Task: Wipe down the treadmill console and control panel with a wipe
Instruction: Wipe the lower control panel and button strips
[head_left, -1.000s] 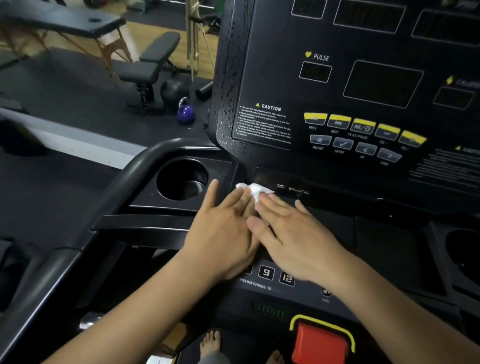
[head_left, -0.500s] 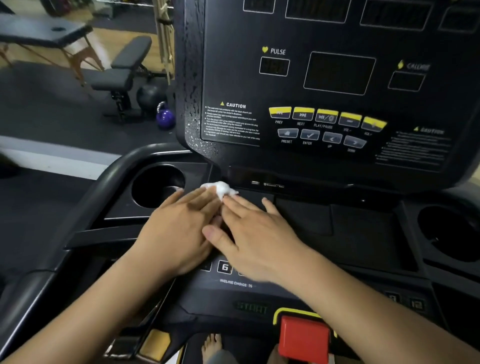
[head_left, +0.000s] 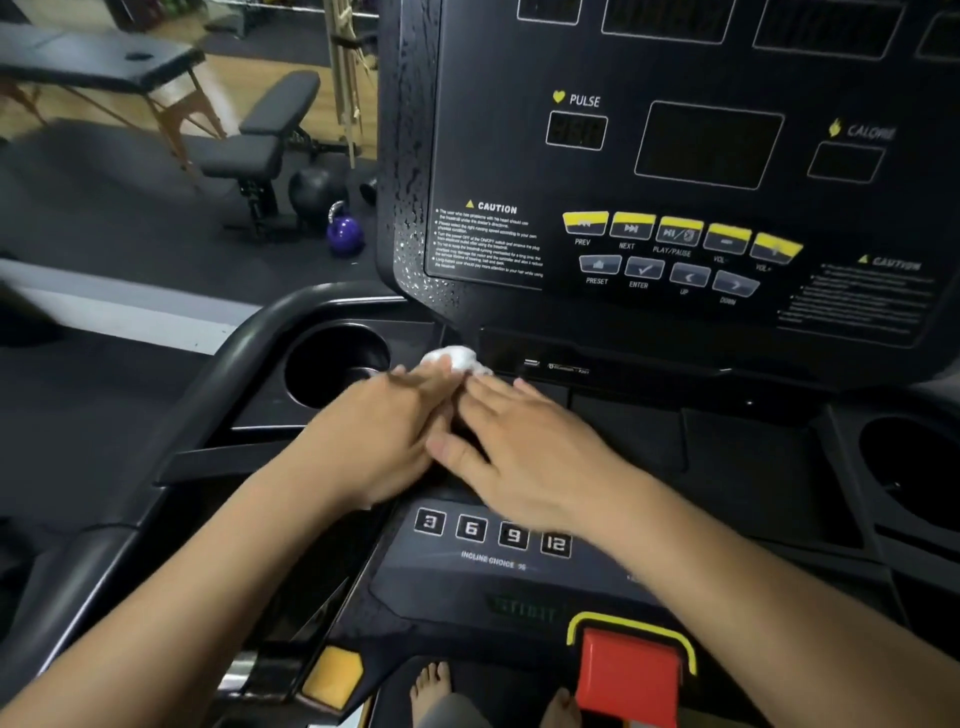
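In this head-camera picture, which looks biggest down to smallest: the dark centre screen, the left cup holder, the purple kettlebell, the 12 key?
1. centre screen
2. left cup holder
3. purple kettlebell, which looks small here only because it sits far back on the floor
4. 12 key, though it is close to the camera

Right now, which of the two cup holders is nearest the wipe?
The left-side cup holder, right beside the white wipe; the other cup holder sits at the far right edge.

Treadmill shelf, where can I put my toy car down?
The flat dark shelf between the right hand and the right cup holder is bare. It's crowded by the left cup holder: the left hand and right hand press the wipe there.
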